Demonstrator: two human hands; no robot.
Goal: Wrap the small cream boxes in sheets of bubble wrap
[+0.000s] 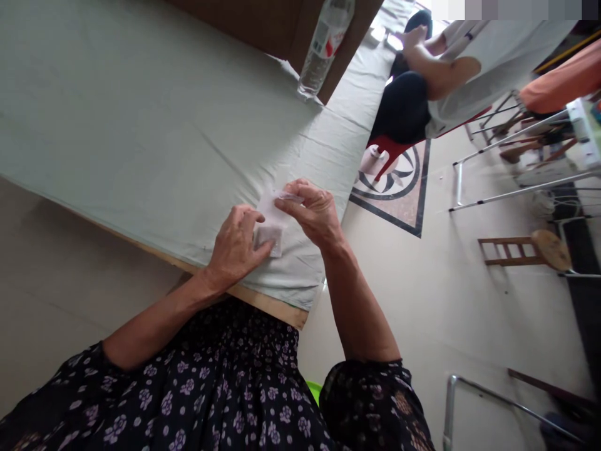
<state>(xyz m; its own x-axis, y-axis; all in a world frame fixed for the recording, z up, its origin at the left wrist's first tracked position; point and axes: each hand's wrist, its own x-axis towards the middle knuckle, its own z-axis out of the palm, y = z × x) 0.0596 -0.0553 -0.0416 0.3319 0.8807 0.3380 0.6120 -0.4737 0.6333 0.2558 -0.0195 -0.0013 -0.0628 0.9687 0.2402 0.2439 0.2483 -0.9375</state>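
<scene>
On the cloth-covered table (141, 125), near its front right corner, lies a small, flat, square packet (271, 240) that looks clear or silvery. My left hand (239, 241) rests over it with the thumb on the packet and the fingers apart and curled. Just beyond the packet is a thin whitish sheet (271, 210), like paper or film. My right hand (312, 210) pinches the sheet's right edge between thumb and fingers. The fingertips of my left hand come close to the sheet; whether they touch it I cannot tell.
A clear plastic bottle (323, 53) stands farther back beside a dark brown wooden piece (263, 25). Past the table's right edge, a person in a white top (498, 69) sits on a red chair (392, 150). A wooden stool (549, 250) and metal frames (457, 181) stand on the tiled floor.
</scene>
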